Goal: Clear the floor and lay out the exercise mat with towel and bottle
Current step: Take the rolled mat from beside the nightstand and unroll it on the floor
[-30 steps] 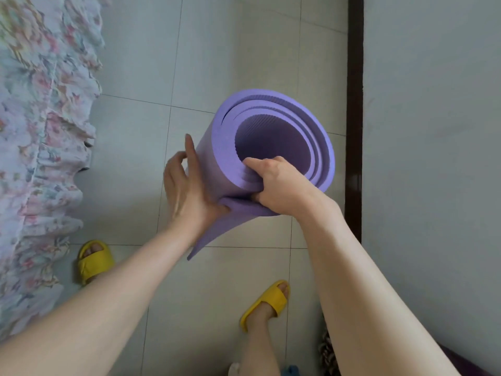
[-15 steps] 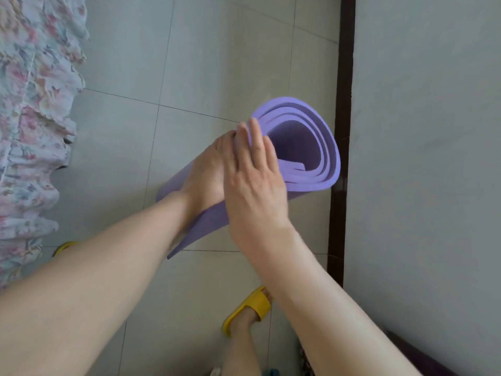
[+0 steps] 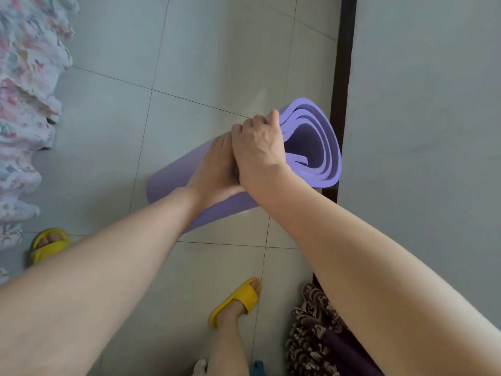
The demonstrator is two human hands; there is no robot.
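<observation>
A rolled purple exercise mat (image 3: 322, 147) lies tilted low over the tiled floor, its open end toward the wall on the right and its other end (image 3: 168, 183) toward the left. My right hand (image 3: 257, 150) grips the top of the roll near the open end, fingers curled over the edge. Just left of it, my left hand (image 3: 214, 169) is pressed on the roll's outer layer, partly hidden under the right hand. No towel or bottle is in view.
A dark baseboard (image 3: 343, 63) and grey wall (image 3: 423, 131) run along the right. A floral bed skirt (image 3: 24, 118) hangs at the left. My feet in yellow slippers (image 3: 238, 299) stand on the tiles. Patterned brown fabric (image 3: 311, 335) lies at the bottom right.
The mat has tipped from upright to lying nearly flat and moved right toward the wall. My right hand shifted from the roll's inner edge to its top; my left slid under it.
</observation>
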